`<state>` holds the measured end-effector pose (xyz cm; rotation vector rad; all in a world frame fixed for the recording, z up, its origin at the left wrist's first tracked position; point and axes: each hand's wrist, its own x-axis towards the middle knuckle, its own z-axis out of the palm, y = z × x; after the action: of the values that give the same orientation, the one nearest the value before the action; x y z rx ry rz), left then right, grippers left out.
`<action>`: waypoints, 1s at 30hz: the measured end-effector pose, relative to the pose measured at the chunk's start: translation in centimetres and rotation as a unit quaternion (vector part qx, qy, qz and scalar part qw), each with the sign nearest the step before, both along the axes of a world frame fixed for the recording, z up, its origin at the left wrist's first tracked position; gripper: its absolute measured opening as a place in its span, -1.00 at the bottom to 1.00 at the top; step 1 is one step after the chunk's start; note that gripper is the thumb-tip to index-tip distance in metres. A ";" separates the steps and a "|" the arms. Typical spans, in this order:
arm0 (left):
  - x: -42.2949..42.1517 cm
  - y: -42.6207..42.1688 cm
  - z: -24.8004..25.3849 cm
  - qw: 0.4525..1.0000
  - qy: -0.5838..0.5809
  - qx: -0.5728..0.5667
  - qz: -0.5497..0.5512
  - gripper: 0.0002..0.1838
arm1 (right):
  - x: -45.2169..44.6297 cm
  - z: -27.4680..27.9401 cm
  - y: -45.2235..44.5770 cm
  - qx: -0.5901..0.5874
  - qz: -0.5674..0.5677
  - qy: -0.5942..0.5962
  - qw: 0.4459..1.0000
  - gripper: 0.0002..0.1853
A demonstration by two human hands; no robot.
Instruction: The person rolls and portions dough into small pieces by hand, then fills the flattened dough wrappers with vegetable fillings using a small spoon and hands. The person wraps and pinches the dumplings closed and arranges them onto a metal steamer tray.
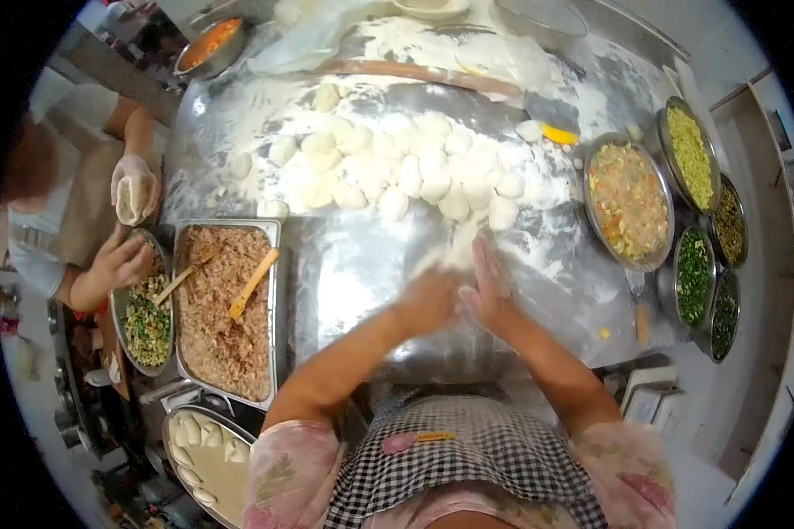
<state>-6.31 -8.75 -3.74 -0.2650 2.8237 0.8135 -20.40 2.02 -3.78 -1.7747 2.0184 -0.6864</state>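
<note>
My left hand (pixel 430 301) is over the floury metal table (pixel 344 264), its fingers smeared by motion, so I cannot see whether anything is in them. Close beside it, my right hand (pixel 492 284) has its fingers stretched out and pointing away from me, with nothing visible in it. White flour (pixel 454 249) lies just beyond both hands. Farther on, a large group of pale dough pieces (pixel 393 204) spreads across the floured surface, the nearest ones just past my right fingertips.
To the left are a tray of minced filling (pixel 225 326) with wooden spatulas and a bowl of chopped greens (pixel 147 331). A co-worker's gloved hand (pixel 135 189) holds dough there. A rolling pin (pixel 423 74) lies behind; filling bowls (pixel 631 256), a yellow scraper (pixel 559 134) and a wooden-handled tool (pixel 641 324) are rightward.
</note>
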 end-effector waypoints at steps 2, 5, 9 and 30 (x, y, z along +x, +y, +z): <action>1.1 -0.3 3.2 0.992 -0.018 -0.061 -0.111 -0.43 | -0.4 -1.0 0.1 -0.039 0.149 -0.060 0.986 -0.09; 7.7 1.1 2.9 0.965 0.041 -0.102 -0.237 -0.35 | -0.1 -0.5 7.1 -0.009 0.363 -0.101 0.926 -0.27; 7.2 -1.5 0.5 0.983 -0.070 -0.164 -0.037 -0.40 | -1.0 -2.5 5.9 0.256 0.303 0.073 0.915 -0.34; 14.8 0.6 -0.1 0.945 0.232 -0.078 0.215 -0.69 | -1.3 -1.8 5.2 0.130 0.126 0.192 0.965 -0.49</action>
<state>8.53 -8.15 -3.87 -0.8417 3.3371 0.8173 -21.65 7.23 -5.58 -2.0660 1.9461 0.0056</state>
